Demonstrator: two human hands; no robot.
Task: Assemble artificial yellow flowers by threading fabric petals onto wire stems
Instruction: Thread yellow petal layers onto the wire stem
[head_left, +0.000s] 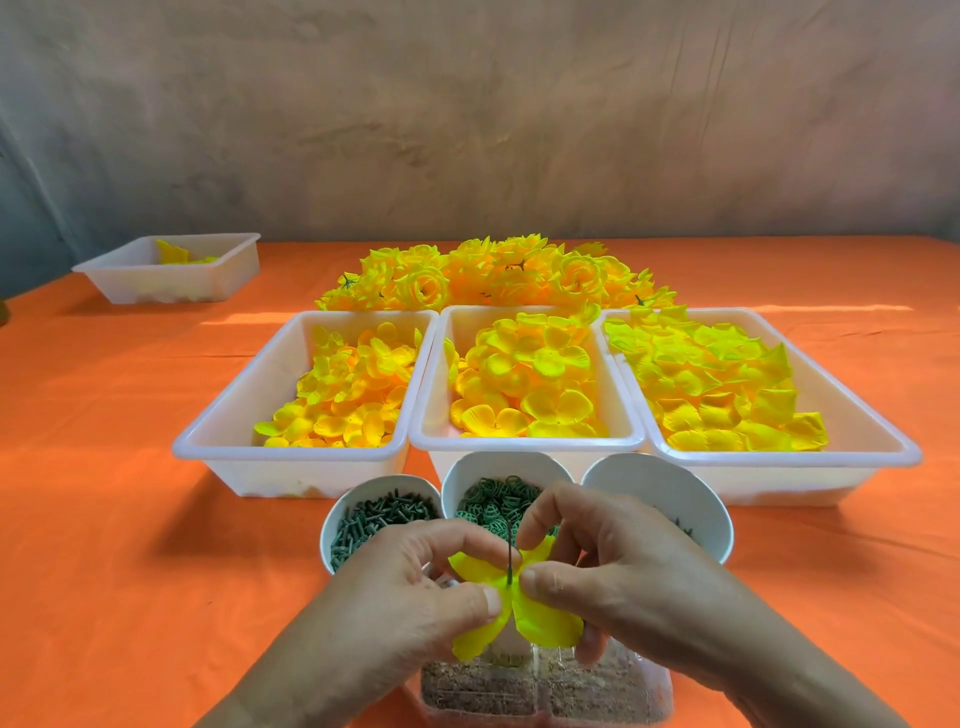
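Left grip (415, 597) and right grip (613, 571) pinch one yellow petal (545, 621) at 6 o'clock.
Nearest lies a clear box (519, 686); over it both thumbs press the petal's centre, where the dark wire stem (510, 558) stands up through it. Just beyond stand three white cups (363, 514). Toward 12 o'clock come three petal trays (260, 395), then finished flowers (493, 275); a small tray (171, 280) sits at 10 o'clock on the orange worktop (104, 519).
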